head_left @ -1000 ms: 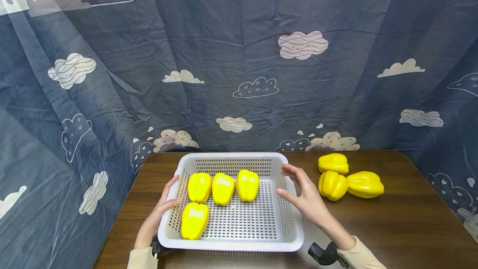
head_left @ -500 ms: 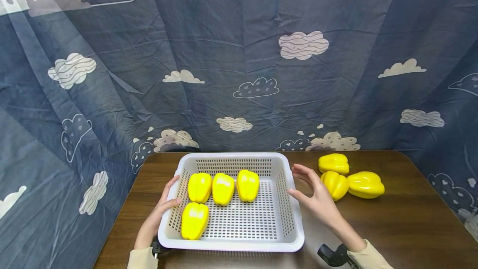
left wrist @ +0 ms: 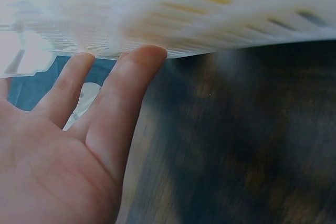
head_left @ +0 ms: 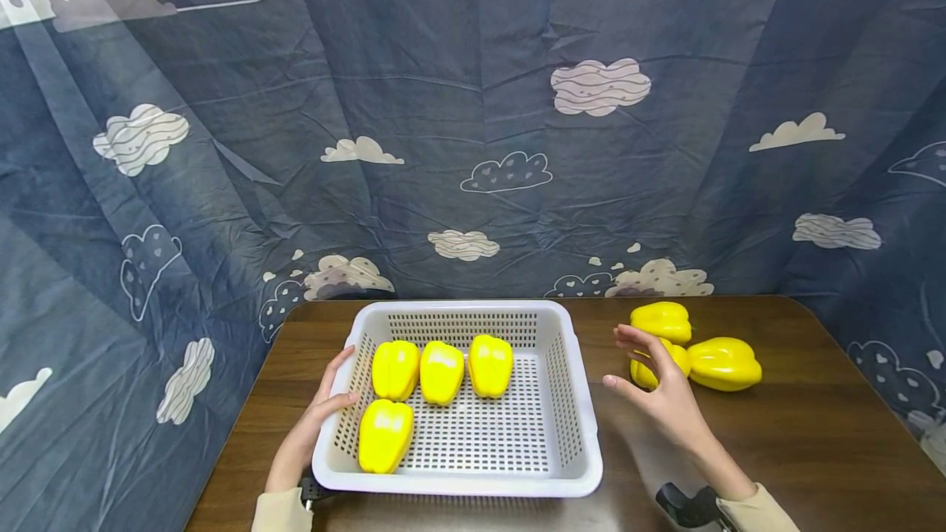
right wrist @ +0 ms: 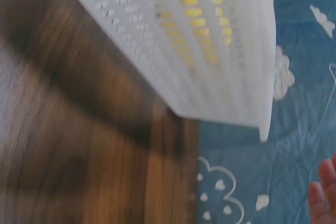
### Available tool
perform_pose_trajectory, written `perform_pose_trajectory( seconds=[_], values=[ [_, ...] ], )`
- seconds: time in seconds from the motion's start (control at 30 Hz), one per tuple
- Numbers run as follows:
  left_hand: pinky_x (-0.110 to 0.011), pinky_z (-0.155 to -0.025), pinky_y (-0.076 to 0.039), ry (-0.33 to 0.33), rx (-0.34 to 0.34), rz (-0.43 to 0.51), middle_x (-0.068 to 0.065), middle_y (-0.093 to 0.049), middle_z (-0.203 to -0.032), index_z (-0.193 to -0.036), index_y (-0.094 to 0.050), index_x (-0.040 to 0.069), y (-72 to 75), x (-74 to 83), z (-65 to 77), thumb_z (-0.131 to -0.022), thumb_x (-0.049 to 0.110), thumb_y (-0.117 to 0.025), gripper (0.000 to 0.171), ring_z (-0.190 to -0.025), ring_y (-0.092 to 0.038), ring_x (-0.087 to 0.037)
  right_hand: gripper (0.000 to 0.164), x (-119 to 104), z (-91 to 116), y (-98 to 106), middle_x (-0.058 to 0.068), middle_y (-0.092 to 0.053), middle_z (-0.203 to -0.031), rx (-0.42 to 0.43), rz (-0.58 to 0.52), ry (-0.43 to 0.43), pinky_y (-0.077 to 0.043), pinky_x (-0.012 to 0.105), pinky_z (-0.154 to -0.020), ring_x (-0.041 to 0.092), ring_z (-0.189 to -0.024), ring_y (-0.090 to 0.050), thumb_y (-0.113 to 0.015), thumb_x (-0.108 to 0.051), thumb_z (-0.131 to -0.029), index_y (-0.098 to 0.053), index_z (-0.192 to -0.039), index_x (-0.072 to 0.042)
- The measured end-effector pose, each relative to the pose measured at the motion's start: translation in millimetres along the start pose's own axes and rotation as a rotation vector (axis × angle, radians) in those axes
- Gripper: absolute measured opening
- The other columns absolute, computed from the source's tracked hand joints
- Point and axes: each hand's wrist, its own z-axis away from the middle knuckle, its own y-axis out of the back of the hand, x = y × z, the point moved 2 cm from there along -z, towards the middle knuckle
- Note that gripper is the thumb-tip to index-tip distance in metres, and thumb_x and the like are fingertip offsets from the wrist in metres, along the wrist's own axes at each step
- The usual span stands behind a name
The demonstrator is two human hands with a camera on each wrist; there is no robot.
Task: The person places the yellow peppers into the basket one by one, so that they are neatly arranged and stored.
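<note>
- White perforated basket [head_left: 480, 484] sat on the brown counter [head_left: 828, 450].
- Four yellow peppers [head_left: 442, 373] lay inside it: three in a row, one near the front left corner.
- Left hand [head_left: 319, 415]: grip was apart, fingers touched the basket's left side.
- Right hand [head_left: 668, 394]: grip was apart, thumb and fingers spread, right of the basket.
- Three more peppers [head_left: 726, 364] clustered beyond it, one partly hidden.
</note>
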Motion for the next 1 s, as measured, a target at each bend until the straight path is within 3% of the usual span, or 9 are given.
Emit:
perform_pose_trajectory(
  seconds=[0.2,0.43,0.8,1.0],
  values=[
    [-0.057,-0.096,-0.033,-0.002,-0.002,0.006,-0.012,-0.004,-0.155,-0.150,-0.009,0.031,0.1,-0.3,-0.7,-0.091,0.012,-0.043,0.071,-0.134,-0.019,-0.045,0.068,13,3,12,0.014,-0.050,-0.132,0.029,0.005,0.014,-0.030,0.010,-0.095,0.002,-0.117,-0.042,-0.076,0.002,-0.076,-0.045,-0.136,-0.002],
    [-0.057,-0.097,-0.033,-0.003,-0.002,-0.011,-0.012,-0.004,-0.155,-0.150,-0.009,0.031,0.3,0.0,-0.8,-0.091,0.012,-0.043,0.071,-0.134,-0.020,-0.045,0.072,25,6,25,0.012,-0.046,-0.136,0.027,0.087,-0.041,-0.028,0.011,-0.093,-0.004,-0.120,-0.036,-0.078,-0.005,-0.076,-0.042,-0.138,-0.007],
    [-0.057,-0.099,-0.029,-0.001,-0.001,-0.016,-0.012,-0.002,-0.156,-0.151,-0.008,0.030,0.2,0.5,-0.8,-0.091,0.012,-0.043,0.071,-0.135,-0.018,-0.044,0.077,44,8,38,0.013,-0.045,-0.135,0.037,0.150,-0.020,-0.025,0.010,-0.094,-0.006,-0.122,-0.032,-0.081,-0.006,-0.073,-0.042,-0.139,-0.008],
    [-0.057,-0.098,-0.030,-0.006,0.000,-0.012,-0.013,-0.002,-0.156,-0.151,-0.009,0.030,-0.7,0.5,-0.3,-0.091,0.012,-0.043,0.071,-0.135,-0.018,-0.045,0.076,55,10,43,0.016,-0.042,-0.138,0.025,0.195,-0.069,-0.023,0.019,-0.102,0.011,-0.129,-0.033,-0.080,-0.011,-0.076,-0.039,-0.141,-0.008]
  ],
)
